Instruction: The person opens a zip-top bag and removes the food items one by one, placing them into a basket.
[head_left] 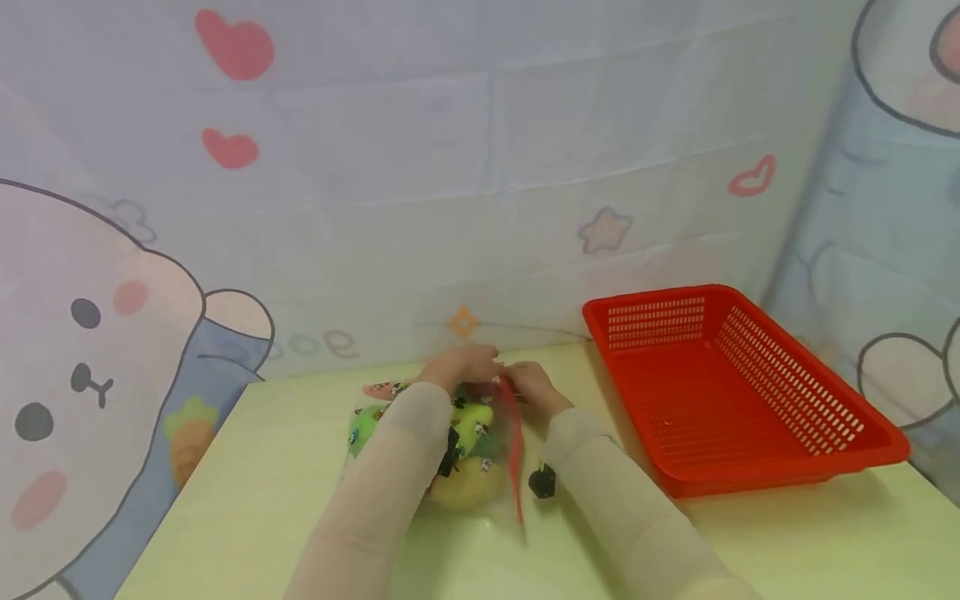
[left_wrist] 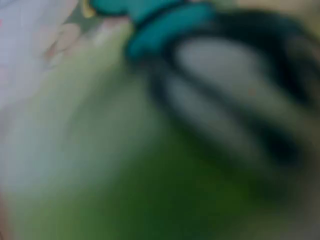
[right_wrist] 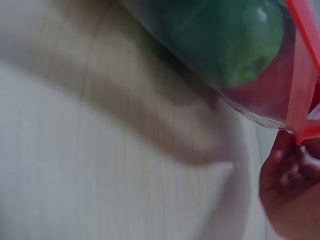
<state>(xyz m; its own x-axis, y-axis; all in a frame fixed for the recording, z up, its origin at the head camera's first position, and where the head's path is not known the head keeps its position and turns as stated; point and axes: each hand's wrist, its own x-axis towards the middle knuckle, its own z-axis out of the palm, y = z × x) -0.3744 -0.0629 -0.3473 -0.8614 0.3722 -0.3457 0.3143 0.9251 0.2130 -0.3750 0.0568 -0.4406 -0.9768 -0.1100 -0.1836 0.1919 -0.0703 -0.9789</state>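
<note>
A clear zip bag (head_left: 491,479) with small cartoon prints and a red zip strip (head_left: 516,450) lies on the table, with rounded green, yellow and red things inside. At its far right corner my right hand (head_left: 531,385) pinches the end of the strip. In the right wrist view, that hand (right_wrist: 290,190) holds the red corner, and the two red edges stand apart above it. My left hand (head_left: 461,367) grips the bag's far edge by the same corner, its fingertips partly hidden. The left wrist view is a close blur of printed film over a green thing (left_wrist: 165,190).
A red plastic basket (head_left: 675,479) with slotted sides stands to the right on the pale yellow table (head_left: 225,500). Behind the table hangs a cloth (head_left: 375,250) printed with cartoon bears and hearts. Small black wrist cameras (head_left: 542,481) sit by the sleeves.
</note>
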